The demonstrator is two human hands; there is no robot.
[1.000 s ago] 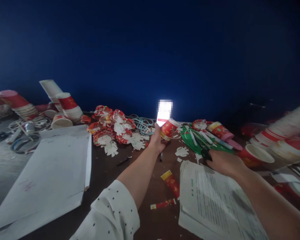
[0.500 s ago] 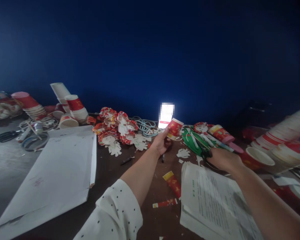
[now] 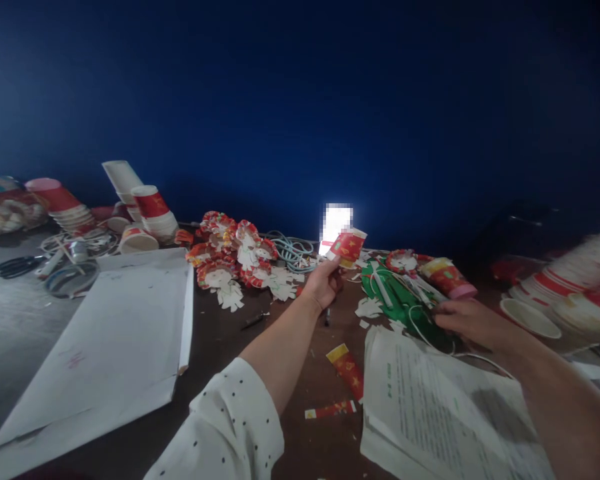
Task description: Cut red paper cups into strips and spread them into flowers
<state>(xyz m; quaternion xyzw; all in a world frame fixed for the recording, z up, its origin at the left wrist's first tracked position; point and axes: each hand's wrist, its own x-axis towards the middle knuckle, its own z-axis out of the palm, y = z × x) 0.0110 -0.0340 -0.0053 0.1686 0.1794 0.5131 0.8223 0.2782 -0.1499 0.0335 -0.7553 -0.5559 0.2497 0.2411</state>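
Observation:
My left hand (image 3: 323, 285) is closed around a red paper cup (image 3: 351, 247) with gold print, tilted in front of the bright phone screen (image 3: 334, 223). My right hand (image 3: 463, 321) lies low over the right edge of a green round piece (image 3: 397, 297), beside loose white cord (image 3: 425, 333). Its fingers are blurred, and whether they grip anything is unclear. Just behind it, a red and yellow cup with a pink base (image 3: 449, 278) lies on its side. White paper scraps (image 3: 369, 307) surround the green piece.
Printed sheets (image 3: 420, 400) lie at front right, a large white board (image 3: 115, 333) at left. Red-and-white paper crafts (image 3: 235, 257) and a coiled cable (image 3: 293, 252) sit mid-back. Cup stacks (image 3: 155, 215) stand left; more cups (image 3: 560, 283) lean right. Red strips (image 3: 347, 370) lie in front.
My right hand has moved right, away from the dark-handled tool it was at over the green piece; that tool no longer shows. The cup in my left hand has tilted more.

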